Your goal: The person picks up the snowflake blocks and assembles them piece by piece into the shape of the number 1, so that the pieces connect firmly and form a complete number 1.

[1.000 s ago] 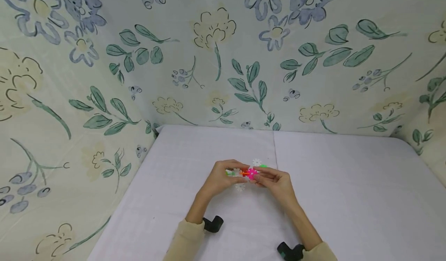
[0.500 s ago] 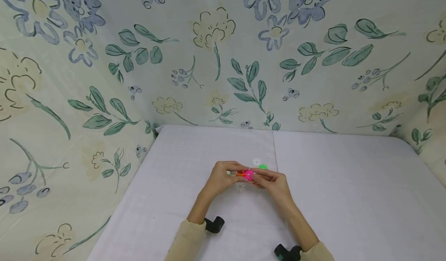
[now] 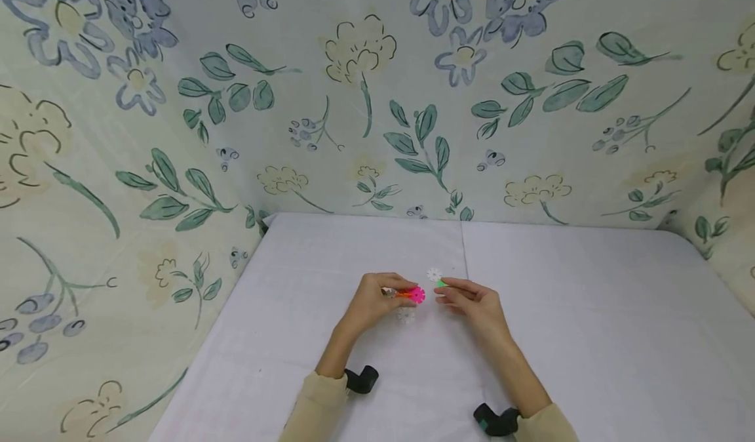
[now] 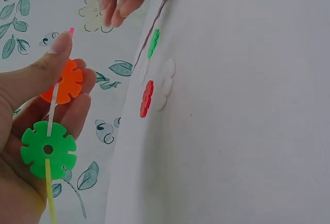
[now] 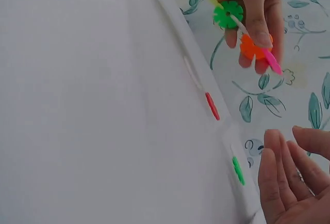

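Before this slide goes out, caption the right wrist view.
Left hand holding linked notched discs, right hand open nearby, a red disc and a green disc on white cloth.

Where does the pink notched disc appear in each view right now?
Head: the pink notched disc is below and slightly right of centre, at the left hand.
Left wrist: upper left, edge-on, only a small sliver showing.
Right wrist: upper right, edge-on.
Shared landmark: the orange notched disc, right beside it in all three views.
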Available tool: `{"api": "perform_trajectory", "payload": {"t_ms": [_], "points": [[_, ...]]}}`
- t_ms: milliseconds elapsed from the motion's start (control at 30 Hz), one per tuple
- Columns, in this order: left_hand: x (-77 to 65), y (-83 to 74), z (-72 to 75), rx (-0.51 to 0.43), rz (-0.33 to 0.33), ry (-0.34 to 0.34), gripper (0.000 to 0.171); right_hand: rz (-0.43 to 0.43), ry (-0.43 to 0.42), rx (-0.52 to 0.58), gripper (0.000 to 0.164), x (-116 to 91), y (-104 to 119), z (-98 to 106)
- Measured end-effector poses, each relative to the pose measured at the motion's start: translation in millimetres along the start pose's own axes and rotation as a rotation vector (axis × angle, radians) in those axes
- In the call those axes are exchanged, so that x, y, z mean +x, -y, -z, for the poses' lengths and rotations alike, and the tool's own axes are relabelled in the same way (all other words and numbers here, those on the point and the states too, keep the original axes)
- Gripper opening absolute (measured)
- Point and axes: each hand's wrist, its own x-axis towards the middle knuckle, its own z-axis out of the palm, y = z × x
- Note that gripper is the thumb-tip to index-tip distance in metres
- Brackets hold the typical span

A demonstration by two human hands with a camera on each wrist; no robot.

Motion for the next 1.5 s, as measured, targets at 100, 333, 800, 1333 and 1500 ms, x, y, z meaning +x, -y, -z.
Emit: {"api": "perform_trajectory", "payload": {"t_ms": [100,333,800,1333,1500], "points": [[0.1,1.6,1.4,-0.01,0.021,-0.01,0.029,-0.036,-0.078,-0.027,0.045,5,0,11],[-1.0,3.7,4.1,-0.023,0.057,-0.028,0.029,-0.108,-0.104,-0.15,0.045,20,-4,20],[0.9,2.9,4.4,-0.017,0.039,0.009,0.031,-0.064,-0.127,-0.394,0.038,39,-3,16],[-1.3,1.4,4.5,0.005,0.046,0.032,0.03,-0.012,-0.11,-0.471,0.031,39,-6,10],[-0.7,3.0,3.6,0.01,0.024,0.039,0.029,0.023,0.022,-0.389,0.023,31,-3,9]]}}
